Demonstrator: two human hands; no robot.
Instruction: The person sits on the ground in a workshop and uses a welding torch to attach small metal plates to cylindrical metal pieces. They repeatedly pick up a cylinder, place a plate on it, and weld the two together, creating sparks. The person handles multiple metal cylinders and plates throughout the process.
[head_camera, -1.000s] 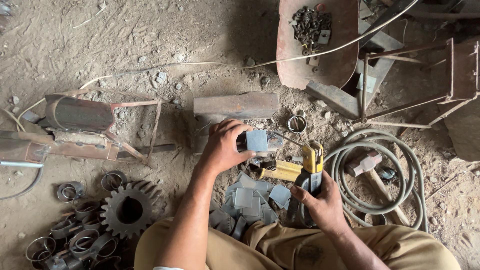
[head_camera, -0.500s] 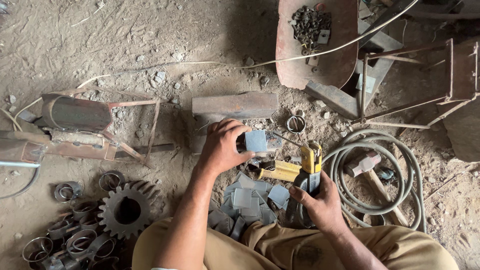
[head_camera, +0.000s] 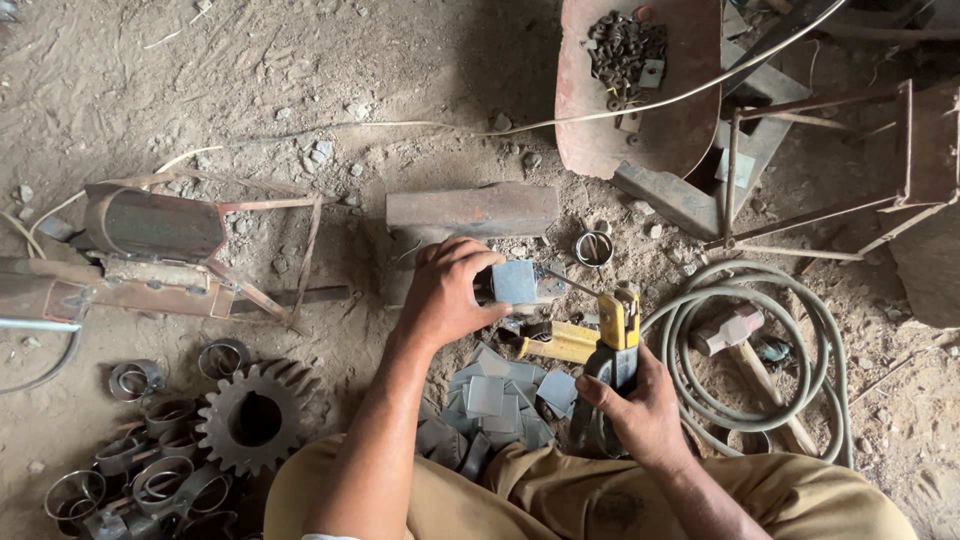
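A: Left hand (head_camera: 448, 295)?
B: Closed on a square plate (head_camera: 514, 282), held at scene centre, just near of the steel block (head_camera: 472, 211).
A: Right hand (head_camera: 640, 415)?
B: Wrapped round the electrode holder (head_camera: 613, 345), right of the plate pile (head_camera: 495, 405). Rod tip looks close to the plate; contact can't be confirmed.
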